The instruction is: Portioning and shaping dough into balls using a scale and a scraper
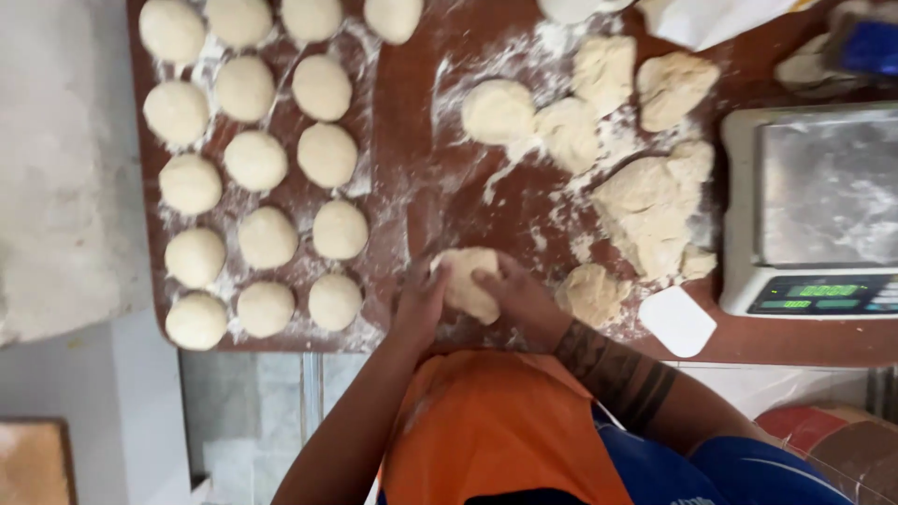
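Observation:
Both my hands cup one pale piece of dough point(468, 281) at the near edge of a floured brown wooden table point(412, 112). My left hand point(419, 304) presses its left side. From the right, my right hand point(519, 299) wraps over it. Several rounded dough balls point(257, 159) lie in rows on the table's left part. Rough cut lumps of dough point(645, 210) sit to the right of my hands, with more lumps point(571, 131) farther back. A white plastic scraper point(676, 321) lies just right of my right wrist.
A digital scale point(809, 206) with a steel platform stands at the right. A white bag point(711, 19) lies at the back edge. Loose flour is scattered across the table. A pale stone surface point(56, 168) lies to the left.

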